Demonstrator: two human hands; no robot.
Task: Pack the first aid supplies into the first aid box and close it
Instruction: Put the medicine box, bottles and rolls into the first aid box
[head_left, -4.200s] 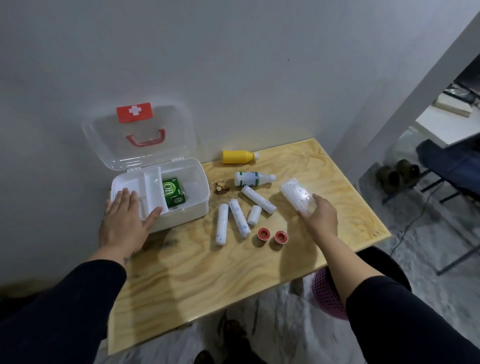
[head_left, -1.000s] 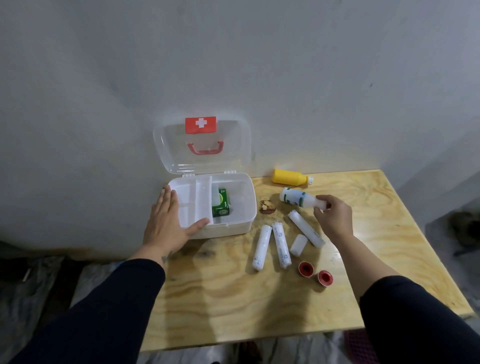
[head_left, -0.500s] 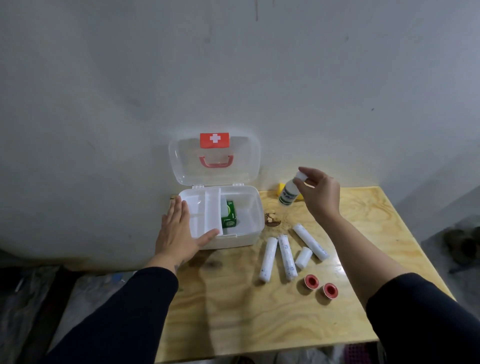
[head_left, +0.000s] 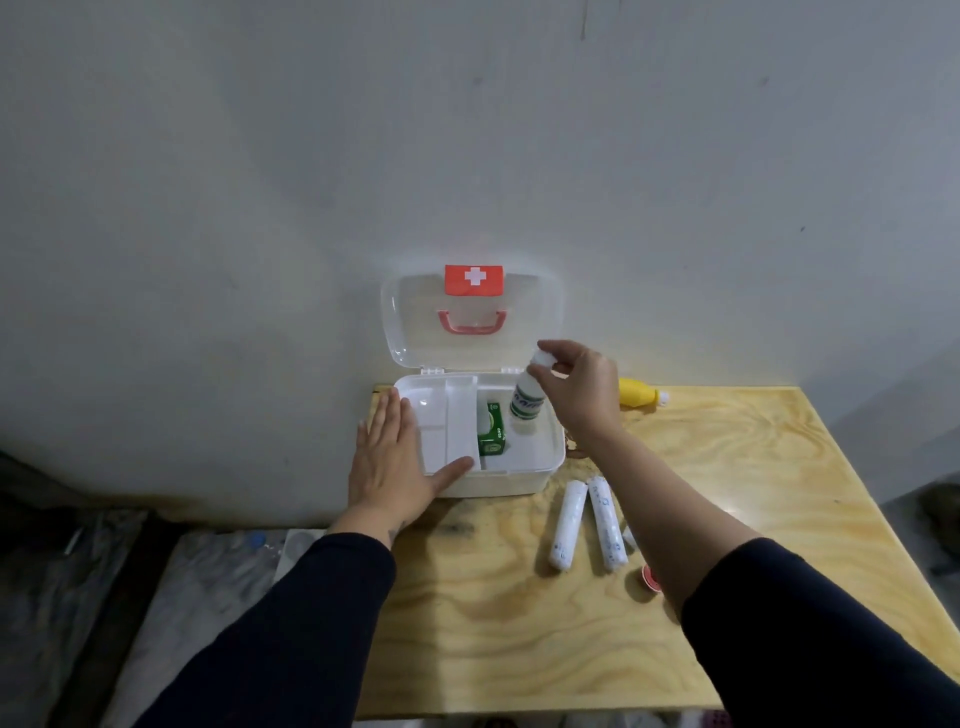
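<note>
The white first aid box (head_left: 540, 467) stands open at the table's back left, its clear lid (head_left: 410, 322) leaning on the wall. A green carton (head_left: 491, 434) lies inside beside a white divider tray (head_left: 447, 421). My right hand (head_left: 582, 395) holds a white bottle with green bands (head_left: 527, 397) by its cap, upright over the box's right compartment. My left hand (head_left: 389, 462) lies flat on the box's left front corner, fingers apart. Two white bandage rolls (head_left: 563, 525) lie in front of the box. A red tape roll (head_left: 650, 576) peeks out beside my right forearm.
A yellow bottle (head_left: 641, 393) lies on its side at the back of the wooden table (head_left: 519, 649), right of the box. The wall rises directly behind the box. Left of the table the floor holds clutter under plastic sheeting.
My right hand lifted the white bottle off the table and carried it left, over the open box. My left hand stayed on the box.
</note>
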